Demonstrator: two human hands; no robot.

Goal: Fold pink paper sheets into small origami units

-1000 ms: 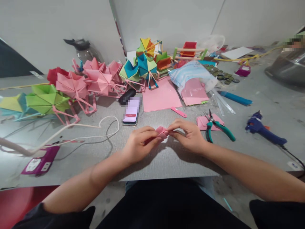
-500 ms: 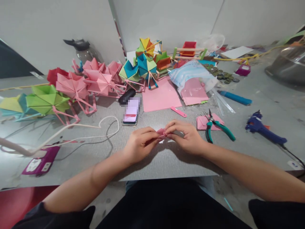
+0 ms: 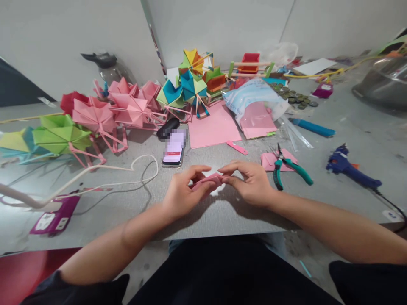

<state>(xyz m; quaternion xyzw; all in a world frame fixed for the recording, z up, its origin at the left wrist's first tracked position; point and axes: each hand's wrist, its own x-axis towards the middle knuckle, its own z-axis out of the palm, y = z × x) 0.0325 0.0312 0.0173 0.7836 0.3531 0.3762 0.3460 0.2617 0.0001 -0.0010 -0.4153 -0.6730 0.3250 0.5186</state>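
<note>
Both hands meet over the near edge of the desk [image 3: 95,216], at its middle. Left hand [image 3: 182,192] and right hand [image 3: 251,184] pinch the same small pink folded paper [image 3: 210,180] between fingertips, one at each end, held just above the desk top. The fold looks mid-way: a flattened, multi-layer strip, not yet a shaped unit like the finished ones.

Done work, judging by what sits there: a row of finished pink paper wheels [image 3: 127,108] and a green one [image 3: 60,133] toward the far left side, multicolour wheels [image 3: 190,80] at the far middle. Left to use: flat pink sheet [image 3: 213,127] and another folded pink piece [image 3: 270,160] under the green-handled pliers [image 3: 288,167], right of the hands.

Containers: clear plastic bag [image 3: 251,99] beyond the sheet, lying open, pink paper sheets inside it. Red paper box [image 3: 249,63] at the far edge; contents can't be seen. Phone [image 3: 174,151] just beyond the hands, blue glue gun [image 3: 349,169] toward the right edge.
</note>
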